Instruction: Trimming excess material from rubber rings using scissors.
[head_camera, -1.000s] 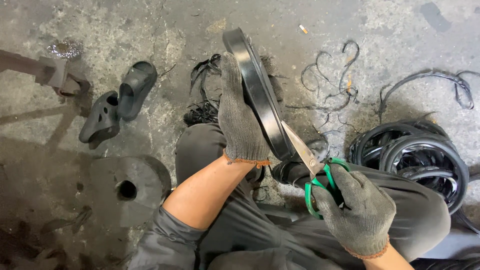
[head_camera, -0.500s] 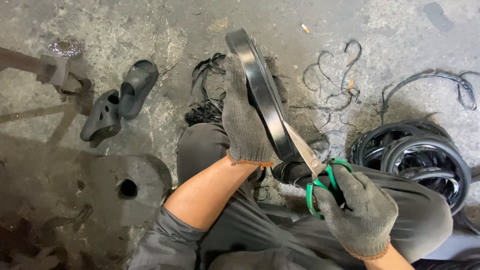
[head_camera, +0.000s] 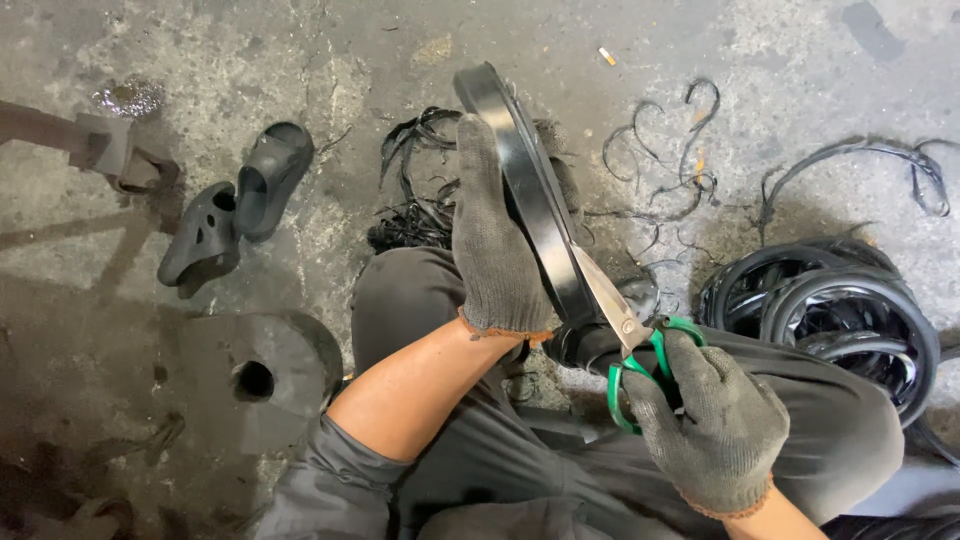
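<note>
Black rubber ring (head_camera: 525, 190): large, flat-sided hoop with a glossy rim, stood on edge and seen nearly edge-on, tilted so its top leaned away toward the upper left. It was raised above the lap over a concrete floor, its lower part meeting the blades.

Scissors (head_camera: 625, 345): bright steel blades, green plastic loop handles. Blades pointed up and left, laid against the ring's lower edge just beside its rim; whether they had bitten into the rubber could not be told. Handles sat lower right, partly hidden.
</note>
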